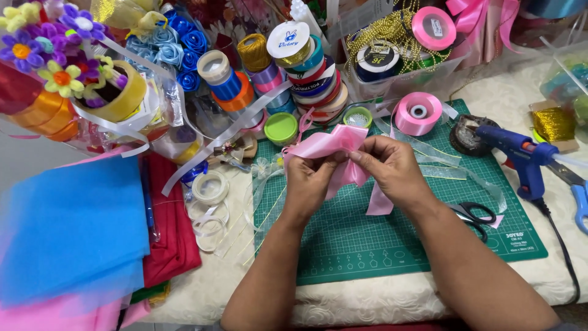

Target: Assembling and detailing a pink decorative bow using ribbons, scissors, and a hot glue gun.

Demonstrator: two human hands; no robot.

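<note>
Pinching a folded pink satin ribbon (331, 146) at mid-frame, the left hand (311, 179) and the right hand (392, 167) meet over the green cutting mat (392, 245). Both hands are closed on the ribbon: the left hand's fingers curl round the gathered middle, and the right hand's thumb and fingertips press it from the other side. Loops of the ribbon fan upward above the knuckles, and a loose tail hangs down below the right hand to the mat.

Just right of the right wrist, black-handled scissors (474, 216) lie on the mat. Sheer white ribbon (441, 160) trails across the mat behind the hands. Above the right hand a pink ribbon spool (418, 113) rests at the mat's top edge, with a small green tin (357, 116) and a round green lid (281, 127) to its left.

At the right of the frame a blue glue gun (520, 153) stands on the counter (380, 300), its black cord running down to the lower right. Stacked ribbon rolls (312, 73) crowd the upper middle, blue fabric roses (177, 46) sit upper left of them, and purple and yellow craft flowers (49, 49) fill the upper left corner. Blue tissue (67, 227) and red cloth (174, 233) lie at the left.
</note>
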